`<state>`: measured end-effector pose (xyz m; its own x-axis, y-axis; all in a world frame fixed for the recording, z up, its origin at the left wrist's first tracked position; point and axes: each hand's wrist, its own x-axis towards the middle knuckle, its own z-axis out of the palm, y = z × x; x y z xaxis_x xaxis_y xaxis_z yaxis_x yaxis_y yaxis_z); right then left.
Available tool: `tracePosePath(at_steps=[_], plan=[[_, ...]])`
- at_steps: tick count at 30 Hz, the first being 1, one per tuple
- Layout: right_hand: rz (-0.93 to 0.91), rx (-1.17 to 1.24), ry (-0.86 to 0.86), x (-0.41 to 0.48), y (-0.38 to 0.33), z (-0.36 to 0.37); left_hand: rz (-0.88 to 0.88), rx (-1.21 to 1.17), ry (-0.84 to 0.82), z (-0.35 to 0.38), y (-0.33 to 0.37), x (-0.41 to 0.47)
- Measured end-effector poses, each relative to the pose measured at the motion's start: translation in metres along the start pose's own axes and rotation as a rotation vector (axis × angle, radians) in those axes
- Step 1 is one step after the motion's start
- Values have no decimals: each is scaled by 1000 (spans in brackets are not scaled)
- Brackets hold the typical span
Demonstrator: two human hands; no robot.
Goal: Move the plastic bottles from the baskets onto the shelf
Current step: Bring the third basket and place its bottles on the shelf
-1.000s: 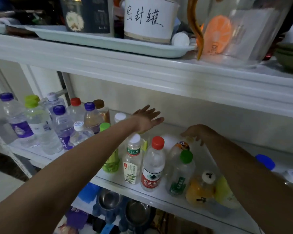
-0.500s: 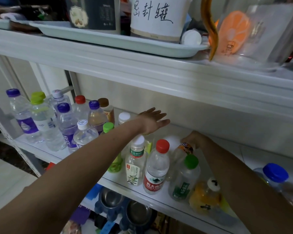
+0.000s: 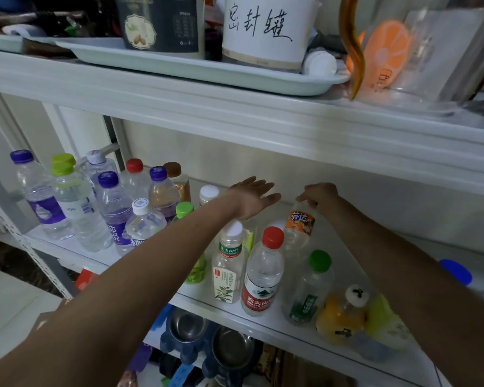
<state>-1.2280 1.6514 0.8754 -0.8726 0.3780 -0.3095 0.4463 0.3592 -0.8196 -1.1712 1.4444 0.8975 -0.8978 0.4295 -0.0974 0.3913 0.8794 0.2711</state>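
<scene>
Clear plastic with an orange band: the orange-label bottle (image 3: pixel 299 230) carries the characters 芬达 in white on that band. It stands toward the back of the middle shelf (image 3: pixel 263 322), behind the front row. Its long axis is near vertical, neck up, with the top leaning slightly to the right. The base is hidden behind the front bottles, so contact with the shelf cannot be confirmed.

The right hand (image 3: pixel 320 198) is over the top of this bottle, fingers curled down and closed around the neck. The cap is covered by the hand.

The left hand (image 3: pixel 253 195) is held palm down above the bottles, just left of the right hand. Its fingers are straight and spread, and it grips nothing.

Front row, all upright:
- The white-cap bottle (image 3: pixel 228 269) has a green neck label reading 东方树叶.
- The red-cap bottle (image 3: pixel 263 277) has a red label reading 农夫山泉 and NONGFU.
- The green-cap bottle (image 3: pixel 309 289) has a green label, which is not legible.

At the left end, a purple-cap bottle (image 3: pixel 115 216) reads 纯悦.

On the upper level, a white jar (image 3: pixel 266 32) bears the handwritten characters 密封罐 and sits on a pale tray (image 3: pixel 179 74).
</scene>
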Motion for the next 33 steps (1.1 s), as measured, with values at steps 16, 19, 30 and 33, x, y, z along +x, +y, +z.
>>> tracePosePath(at_steps=[16, 19, 30, 33], plan=[[-468, 94, 174, -102, -10, 3, -49, 142, 104, -5, 5, -12], [-478, 64, 192, -116, -9, 8, -49, 170, 112, -7, 4, -18], [-527, -301, 316, -143, -2, 7, -2, 291, 201, -17, -8, -54], [-553, -446, 282, -147, 1, 12, -5, 307, 217, -23, -14, -65]])
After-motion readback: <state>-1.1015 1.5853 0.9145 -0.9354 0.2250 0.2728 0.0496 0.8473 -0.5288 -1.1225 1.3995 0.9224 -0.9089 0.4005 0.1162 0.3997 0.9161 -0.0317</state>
